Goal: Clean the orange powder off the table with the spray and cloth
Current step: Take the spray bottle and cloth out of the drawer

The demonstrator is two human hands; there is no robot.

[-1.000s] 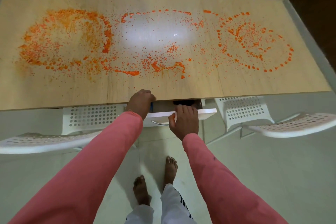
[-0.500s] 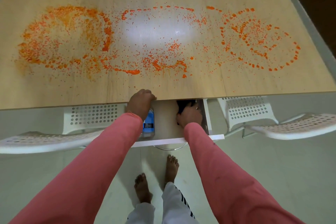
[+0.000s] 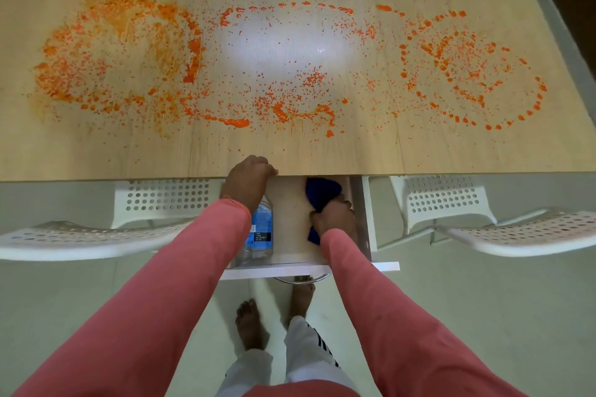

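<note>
The worktop (image 3: pixel 451 151) spans the far half of the scene, with powder (image 3: pixel 277 74) spread across it from left to right. A drawer (image 3: pixel 290 269) juts out from under its near edge, at the middle. In the drawer a spray bottle (image 3: pixel 261 232) lies on the left and a cloth (image 3: pixel 321 192) on the right. The left hand (image 3: pixel 246 182) sits over the bottle's far end at the worktop's edge; the right hand (image 3: pixel 333 217) rests on the cloth. Chairs (image 3: pixel 483 226) stand left and right of the drawer, others beyond the far edge.
</note>
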